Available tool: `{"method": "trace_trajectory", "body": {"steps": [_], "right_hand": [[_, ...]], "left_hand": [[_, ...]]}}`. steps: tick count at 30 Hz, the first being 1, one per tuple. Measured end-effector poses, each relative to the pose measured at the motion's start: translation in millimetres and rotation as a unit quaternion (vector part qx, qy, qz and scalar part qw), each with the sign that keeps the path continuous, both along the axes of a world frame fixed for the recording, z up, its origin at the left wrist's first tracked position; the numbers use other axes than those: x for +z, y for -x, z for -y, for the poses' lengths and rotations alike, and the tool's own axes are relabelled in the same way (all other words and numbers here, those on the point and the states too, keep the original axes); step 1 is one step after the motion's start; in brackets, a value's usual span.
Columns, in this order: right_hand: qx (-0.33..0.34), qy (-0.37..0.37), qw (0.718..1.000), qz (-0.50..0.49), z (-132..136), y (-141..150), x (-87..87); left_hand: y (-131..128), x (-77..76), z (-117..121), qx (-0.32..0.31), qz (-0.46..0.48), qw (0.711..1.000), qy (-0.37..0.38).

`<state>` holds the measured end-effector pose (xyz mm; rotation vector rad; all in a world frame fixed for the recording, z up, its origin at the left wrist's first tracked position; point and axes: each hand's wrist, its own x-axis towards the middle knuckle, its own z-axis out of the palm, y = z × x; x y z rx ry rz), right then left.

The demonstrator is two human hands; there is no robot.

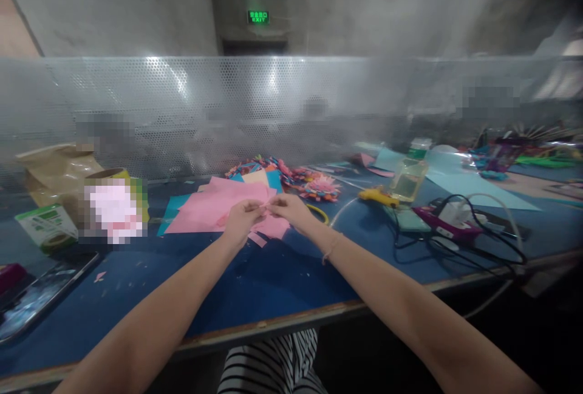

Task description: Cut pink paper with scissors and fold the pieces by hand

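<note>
Both of my hands meet over a pile of pink paper sheets [204, 203]. My left hand [243, 215] pinches a small pink paper piece [265, 204] between thumb and fingertips. Its other edge is pinched by my right hand [291, 209], fingertips almost touching those of the left. The piece is small and partly covered, so its exact shape is unclear. Cut pink paper strips [258, 239] lie just below the hands. Behind them sit multicoloured folded-paper flowers [321, 187], with blue sheets [274, 181] beside the pink pile.
At right are a yellow tool [379, 197], a bottle of pale liquid [409, 178] and a purple power strip [449, 227] with tangled cables. A phone [45, 294], a green-white box [48, 227] and a brown paper bag [59, 169] stand left. A perforated metal screen [237, 102] rises behind.
</note>
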<state>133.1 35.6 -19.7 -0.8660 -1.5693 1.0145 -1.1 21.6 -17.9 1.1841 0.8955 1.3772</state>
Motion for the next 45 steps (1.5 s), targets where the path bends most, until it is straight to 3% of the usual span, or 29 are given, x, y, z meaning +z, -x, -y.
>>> {"method": "trace_trajectory", "body": {"steps": [5, 10, 14, 22, 28, 36, 41, 45], "right_hand": [[-0.009, -0.007, 0.999, 0.043, 4, 0, 5.0], [-0.05, -0.064, 0.991, 0.107, 11, 0, 10.9], [-0.079, -0.09, 0.983, 0.142, 15, -1, 13.8], [-0.042, -0.061, 0.992, 0.104, 13, 0, 12.5], [-0.057, -0.053, 0.991, 0.109, 15, 1, 14.3], [-0.07, -0.084, 0.983, 0.148, 17, 0, 14.1], [-0.037, -0.043, 0.995, 0.083, 7, 0, 6.0], [-0.007, 0.026, 0.999, 0.017, 1, 0, 0.9]], "left_hand": [[1, 0.0, 0, 0.018, -0.037, 0.999, -0.017], [2, -2.0, -2, 0.024, -0.079, 0.996, -0.036], [1, -1.1, 0, 0.002, -0.045, 0.999, -0.008], [3, -1.9, -3, -0.012, -0.017, 1.0, -0.01], [3, -5.8, -7, 0.008, -0.025, 0.999, -0.031], [6, -12.2, -12, 0.015, -0.124, 0.988, -0.094], [8, -8.3, -12, 0.044, -0.235, 0.958, -0.159], [8, -5.5, -13, 0.049, -0.245, 0.956, -0.153]]}}
